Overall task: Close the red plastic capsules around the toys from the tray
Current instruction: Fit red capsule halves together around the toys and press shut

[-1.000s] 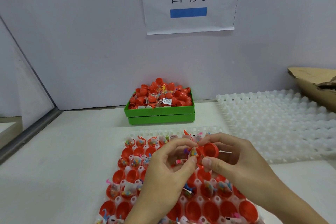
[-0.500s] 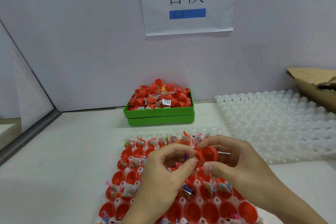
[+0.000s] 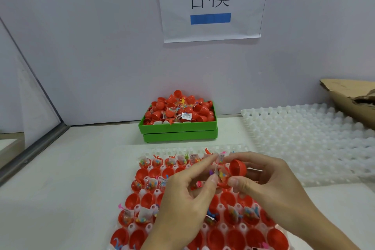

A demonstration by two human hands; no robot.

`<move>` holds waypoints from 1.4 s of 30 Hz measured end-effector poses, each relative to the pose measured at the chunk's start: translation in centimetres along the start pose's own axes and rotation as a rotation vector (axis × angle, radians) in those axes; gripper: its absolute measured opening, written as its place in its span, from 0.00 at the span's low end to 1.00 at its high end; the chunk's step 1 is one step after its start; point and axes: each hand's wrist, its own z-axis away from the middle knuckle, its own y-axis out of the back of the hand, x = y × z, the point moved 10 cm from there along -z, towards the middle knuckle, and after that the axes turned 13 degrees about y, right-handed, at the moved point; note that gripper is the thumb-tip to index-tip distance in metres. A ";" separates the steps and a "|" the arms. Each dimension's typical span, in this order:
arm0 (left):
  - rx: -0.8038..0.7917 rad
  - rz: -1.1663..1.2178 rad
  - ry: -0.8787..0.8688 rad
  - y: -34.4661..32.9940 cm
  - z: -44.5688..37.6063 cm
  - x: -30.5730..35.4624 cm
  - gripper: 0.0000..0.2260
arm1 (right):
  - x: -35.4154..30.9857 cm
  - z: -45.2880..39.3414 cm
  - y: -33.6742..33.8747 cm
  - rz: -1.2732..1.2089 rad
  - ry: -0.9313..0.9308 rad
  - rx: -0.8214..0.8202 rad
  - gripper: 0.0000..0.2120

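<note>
Bare table [image 3: 81, 178] lies open left of the filled tray [image 3: 146, 227]; green box [image 3: 179, 129] and stacked white trays [image 3: 304, 140] crowd behind and right.

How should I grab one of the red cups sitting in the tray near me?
Probably from straight above: each red half-capsule sits mouth-up in a pocket of the white tray, its sides sunk in. Pinch the round rim with thumb and fingertip, then lift straight up. Pick one without a toy bag poking out.

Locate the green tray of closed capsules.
Head view: the green tray sits centre-frame against the back wall, below the paper sign, beyond the capsule tray and left of the empty white tray.
</note>
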 end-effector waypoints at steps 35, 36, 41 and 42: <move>0.269 -0.199 -0.212 1.2 0.9 2.6 0.11 | -0.8 0.2 -0.6 0.120 0.087 -0.034 0.26; 0.265 -0.202 -0.208 1.2 0.9 2.6 0.12 | -0.8 0.2 -0.6 0.122 0.083 -0.037 0.25; 0.214 -0.217 -0.157 0.7 0.6 2.3 0.12 | -0.8 0.2 -0.8 0.110 0.077 -0.036 0.25; 0.203 -0.215 -0.159 0.6 0.6 2.4 0.11 | -0.8 0.2 -0.8 0.102 0.074 -0.035 0.24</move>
